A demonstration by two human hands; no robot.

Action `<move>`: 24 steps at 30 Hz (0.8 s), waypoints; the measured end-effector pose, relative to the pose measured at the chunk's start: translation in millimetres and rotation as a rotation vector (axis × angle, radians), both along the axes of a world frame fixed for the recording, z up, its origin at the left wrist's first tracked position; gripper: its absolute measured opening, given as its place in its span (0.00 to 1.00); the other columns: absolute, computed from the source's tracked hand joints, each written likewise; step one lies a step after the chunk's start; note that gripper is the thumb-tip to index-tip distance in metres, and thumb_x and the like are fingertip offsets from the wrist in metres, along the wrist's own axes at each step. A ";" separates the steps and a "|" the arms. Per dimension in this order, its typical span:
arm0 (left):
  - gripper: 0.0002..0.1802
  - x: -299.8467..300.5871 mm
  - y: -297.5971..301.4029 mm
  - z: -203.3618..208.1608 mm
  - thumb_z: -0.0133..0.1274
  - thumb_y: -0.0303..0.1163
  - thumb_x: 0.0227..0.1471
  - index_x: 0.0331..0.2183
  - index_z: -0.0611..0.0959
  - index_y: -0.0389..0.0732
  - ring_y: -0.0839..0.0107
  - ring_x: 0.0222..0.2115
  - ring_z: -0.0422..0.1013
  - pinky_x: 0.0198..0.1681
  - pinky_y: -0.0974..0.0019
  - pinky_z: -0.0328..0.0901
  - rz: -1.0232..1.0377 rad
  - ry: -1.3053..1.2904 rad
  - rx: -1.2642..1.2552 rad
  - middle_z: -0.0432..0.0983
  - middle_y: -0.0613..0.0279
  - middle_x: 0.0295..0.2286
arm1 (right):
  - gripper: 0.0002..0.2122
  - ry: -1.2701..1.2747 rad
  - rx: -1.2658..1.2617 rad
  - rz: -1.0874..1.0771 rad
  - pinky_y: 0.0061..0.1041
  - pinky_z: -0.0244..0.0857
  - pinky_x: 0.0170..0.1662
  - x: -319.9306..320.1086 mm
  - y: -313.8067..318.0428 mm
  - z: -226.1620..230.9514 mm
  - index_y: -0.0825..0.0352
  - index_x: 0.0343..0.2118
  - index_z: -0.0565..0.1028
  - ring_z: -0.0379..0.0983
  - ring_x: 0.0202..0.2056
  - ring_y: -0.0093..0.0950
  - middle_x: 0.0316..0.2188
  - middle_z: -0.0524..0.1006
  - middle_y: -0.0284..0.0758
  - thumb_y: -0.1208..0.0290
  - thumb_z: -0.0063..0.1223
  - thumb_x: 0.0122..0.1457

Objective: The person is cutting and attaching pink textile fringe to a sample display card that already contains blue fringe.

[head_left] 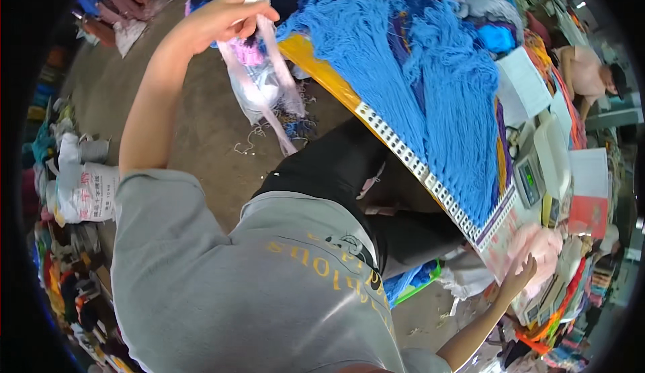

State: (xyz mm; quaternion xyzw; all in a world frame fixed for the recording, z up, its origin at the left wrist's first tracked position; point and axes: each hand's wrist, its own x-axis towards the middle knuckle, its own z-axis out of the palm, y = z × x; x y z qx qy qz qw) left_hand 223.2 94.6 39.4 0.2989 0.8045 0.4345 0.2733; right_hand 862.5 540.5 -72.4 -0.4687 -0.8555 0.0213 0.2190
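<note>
My left hand (pixel 235 17) is raised over the table's left end, its fingers pinched round a pale pink band (pixel 287 81) that hangs down in long loops. I cannot make out whether the band is yarn or thin plastic. Behind it is a clear plastic bag (pixel 259 91) with white and pink contents. At the right end of the table my right hand (pixel 516 280) lies against a soft pale pink bundle (pixel 539 249), with its fingers apart. Blue yarn hanks (pixel 457 104) are spread over the table between my hands, their strands running toward its near edge.
A strip with rows of dark holes (pixel 410 158) lines the table's near edge. A digital scale (pixel 529 179) and papers (pixel 523 84) lie to the right. Under the table is a green-rimmed container (pixel 418 284). White sacks (pixel 84 192) stand left; another person (pixel 583 71) sits far right.
</note>
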 end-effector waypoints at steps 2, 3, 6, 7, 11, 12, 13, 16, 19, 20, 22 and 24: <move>0.20 -6.2 -8.9 21.1 0.44 0.47 0.55 0.35 0.80 0.40 0.88 0.11 0.51 0.13 0.79 0.42 -0.035 0.107 -0.084 0.62 0.74 0.12 | 0.20 0.029 -0.043 0.072 0.34 0.62 0.47 -38.7 -19.2 8.1 0.66 0.52 0.65 0.67 0.45 0.37 0.53 0.60 0.44 0.67 0.48 0.58; 0.20 -8.3 -9.4 27.8 0.44 0.47 0.55 0.34 0.80 0.40 0.88 0.10 0.50 0.13 0.79 0.41 -0.032 0.121 -0.092 0.61 0.74 0.11 | 0.19 0.050 -0.046 0.124 0.33 0.62 0.47 -51.1 -25.3 10.5 0.67 0.52 0.65 0.67 0.44 0.37 0.52 0.60 0.44 0.68 0.48 0.57; 0.17 3.6 -2.3 66.4 0.43 0.38 0.57 0.33 0.80 0.36 0.83 0.11 0.56 0.14 0.79 0.49 -0.054 0.079 -0.041 0.70 0.61 0.15 | 0.18 0.112 -0.092 0.195 0.32 0.63 0.46 -93.2 -49.7 20.2 0.68 0.51 0.66 0.68 0.43 0.36 0.51 0.62 0.43 0.70 0.48 0.57; 0.17 -1.2 -2.3 72.6 0.42 0.37 0.58 0.33 0.80 0.35 0.83 0.12 0.56 0.14 0.79 0.49 -0.061 -0.066 0.032 0.70 0.61 0.15 | 0.18 0.069 -0.069 0.232 0.32 0.62 0.46 -103.4 -57.8 24.3 0.69 0.50 0.66 0.68 0.43 0.35 0.50 0.63 0.42 0.70 0.48 0.57; 0.20 -37.3 9.5 35.3 0.40 0.41 0.58 0.40 0.77 0.34 0.82 0.13 0.56 0.10 0.79 0.45 0.010 -0.484 0.642 0.71 0.63 0.22 | 0.16 0.130 -0.094 0.355 0.29 0.65 0.44 -134.3 -89.5 20.3 0.71 0.47 0.68 0.69 0.42 0.32 0.48 0.65 0.42 0.76 0.50 0.55; 0.19 -48.6 7.7 3.5 0.43 0.38 0.56 0.42 0.74 0.32 0.79 0.20 0.65 0.18 0.78 0.57 -0.029 -0.685 0.672 0.74 0.58 0.28 | 0.16 0.117 -0.014 0.412 0.27 0.66 0.43 -142.1 -96.0 15.8 0.71 0.46 0.69 0.70 0.39 0.31 0.47 0.67 0.41 0.77 0.51 0.53; 0.20 -56.1 8.8 -35.5 0.47 0.35 0.53 0.44 0.72 0.30 0.75 0.27 0.73 0.25 0.77 0.69 -0.072 -0.889 0.699 0.76 0.53 0.34 | 0.15 0.157 -0.139 0.353 0.27 0.65 0.42 -156.2 -113.1 15.0 0.71 0.45 0.70 0.71 0.38 0.30 0.45 0.70 0.40 0.78 0.51 0.53; 0.25 24.1 27.8 -110.9 0.43 0.44 0.56 0.46 0.72 0.34 0.77 0.30 0.70 0.33 0.76 0.66 -0.074 -0.984 0.625 0.74 0.58 0.38 | 0.12 0.487 -0.683 0.418 0.22 0.64 0.41 -213.3 -165.0 -6.3 0.69 0.43 0.72 0.71 0.37 0.23 0.38 0.74 0.34 0.79 0.50 0.55; 0.28 118.8 66.5 -131.3 0.39 0.51 0.57 0.46 0.74 0.36 0.70 0.41 0.68 0.44 0.66 0.64 -0.182 -0.845 0.472 0.72 0.56 0.42 | 0.10 0.573 -1.137 0.463 0.17 0.65 0.40 -272.4 -221.4 -9.9 0.70 0.41 0.74 0.73 0.33 0.21 0.30 0.78 0.35 0.75 0.46 0.58; 0.28 144.0 82.0 -127.4 0.38 0.51 0.57 0.46 0.73 0.36 0.69 0.45 0.66 0.47 0.65 0.62 -0.165 -0.928 0.415 0.70 0.56 0.45 | 0.10 0.601 -1.252 0.486 0.16 0.66 0.37 -288.9 -234.5 -12.3 0.70 0.41 0.74 0.73 0.33 0.20 0.31 0.78 0.35 0.74 0.46 0.58; 0.28 175.5 101.3 -138.4 0.38 0.50 0.58 0.47 0.72 0.35 0.71 0.43 0.67 0.44 0.67 0.63 -0.326 -1.017 0.495 0.71 0.57 0.43 | 0.09 0.652 -1.324 0.466 0.11 0.62 0.28 -314.2 -255.1 -19.0 0.69 0.39 0.74 0.68 0.24 0.14 0.25 0.76 0.31 0.74 0.46 0.58; 0.29 184.9 108.2 -129.2 0.37 0.49 0.59 0.48 0.71 0.33 0.74 0.32 0.68 0.28 0.68 0.64 -0.369 -1.091 0.381 0.72 0.59 0.36 | 0.06 0.720 -1.265 0.504 0.12 0.58 0.24 -323.1 -259.6 -31.9 0.70 0.35 0.73 0.66 0.21 0.15 0.22 0.73 0.29 0.75 0.46 0.58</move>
